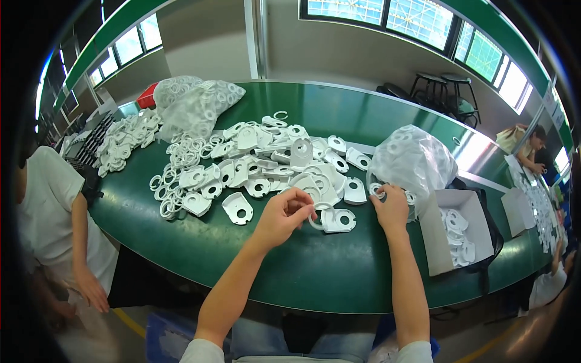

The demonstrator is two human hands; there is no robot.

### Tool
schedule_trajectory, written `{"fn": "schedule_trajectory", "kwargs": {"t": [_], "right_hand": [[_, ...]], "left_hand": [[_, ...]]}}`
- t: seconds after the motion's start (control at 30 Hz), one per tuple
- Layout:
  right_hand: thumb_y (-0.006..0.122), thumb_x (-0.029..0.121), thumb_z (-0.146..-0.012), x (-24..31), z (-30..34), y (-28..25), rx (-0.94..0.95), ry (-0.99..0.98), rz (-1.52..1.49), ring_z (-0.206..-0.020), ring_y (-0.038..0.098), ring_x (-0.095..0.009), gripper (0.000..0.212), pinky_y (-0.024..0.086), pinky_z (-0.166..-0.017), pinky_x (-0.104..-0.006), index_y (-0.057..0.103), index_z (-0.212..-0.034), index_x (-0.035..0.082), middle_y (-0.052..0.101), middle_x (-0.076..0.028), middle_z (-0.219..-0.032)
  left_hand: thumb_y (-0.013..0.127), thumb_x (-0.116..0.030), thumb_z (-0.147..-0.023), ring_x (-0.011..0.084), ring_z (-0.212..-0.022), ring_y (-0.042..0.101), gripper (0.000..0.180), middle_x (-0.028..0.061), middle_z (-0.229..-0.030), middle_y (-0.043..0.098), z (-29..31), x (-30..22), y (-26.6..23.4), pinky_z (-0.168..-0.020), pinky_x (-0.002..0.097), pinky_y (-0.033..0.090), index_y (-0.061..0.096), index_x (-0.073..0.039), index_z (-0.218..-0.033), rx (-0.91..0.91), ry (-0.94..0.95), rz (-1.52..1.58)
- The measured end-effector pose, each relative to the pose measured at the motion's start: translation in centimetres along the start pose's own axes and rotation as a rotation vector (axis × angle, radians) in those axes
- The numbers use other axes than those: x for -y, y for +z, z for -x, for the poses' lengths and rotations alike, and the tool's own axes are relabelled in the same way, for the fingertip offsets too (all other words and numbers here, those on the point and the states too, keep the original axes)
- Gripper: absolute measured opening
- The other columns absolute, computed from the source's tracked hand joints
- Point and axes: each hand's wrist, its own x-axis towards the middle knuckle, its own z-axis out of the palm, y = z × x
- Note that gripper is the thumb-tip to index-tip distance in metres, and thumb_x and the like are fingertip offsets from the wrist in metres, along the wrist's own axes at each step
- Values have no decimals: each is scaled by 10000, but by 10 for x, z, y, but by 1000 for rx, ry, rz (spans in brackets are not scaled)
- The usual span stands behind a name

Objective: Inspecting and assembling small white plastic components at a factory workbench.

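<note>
My left hand (pixel 283 218) pinches a thin white ring (pixel 316 224) between thumb and fingers, above the green table. Just right of that ring lies a white plate with a round hole (pixel 340 221). At the mouth of a clear plastic bag (pixel 413 158), my right hand (pixel 391 209) has its thumb and fingers closed on a white ring (pixel 377 191); the bag partly hides other rings there. Beyond my hands spreads a heap of white holed plates (pixel 257 160). Loose white rings (pixel 181 154) are piled along its left side.
An open white box (pixel 434 248) of white pieces stands right of my right arm. Another bag of rings (pixel 203 103) lies at the back left, near more plates (pixel 128 140). A person in a white shirt (pixel 54 199) sits at the left; others work at the far right.
</note>
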Motion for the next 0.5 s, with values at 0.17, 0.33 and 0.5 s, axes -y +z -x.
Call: {"fn": "schedule_trajectory", "kwargs": {"t": [0.17,0.33,0.5], "right_hand": [[658,183,-827,-7,3,-2,-56,29,-134,-809,619,-310,173,477,-715,-409,637,-914,35,647,-137,-864],[547,198,-927,3,8,-24,-286,31,-456,-645,606,-164,227,466,-595,-307,631,-913,-12,636,-95,-723],[512,188,-954,-14,11,-15,-62,206,-869,-539,503,-68,238,392,-487,-210,644,-880,5,589,-22,-666]], "left_hand": [[588,-51,-880,99,-727,626,178,73,-824,672,-3,3,6,-575,212,458,594,16,-1045,-54,-12,101],[572,-36,-882,100,-785,620,179,69,-892,668,-4,12,6,-627,203,455,619,6,-1049,-90,4,57],[581,-62,-837,200,-723,597,156,76,-812,599,-1,18,28,-646,297,462,637,-58,-982,45,218,-585]]}}
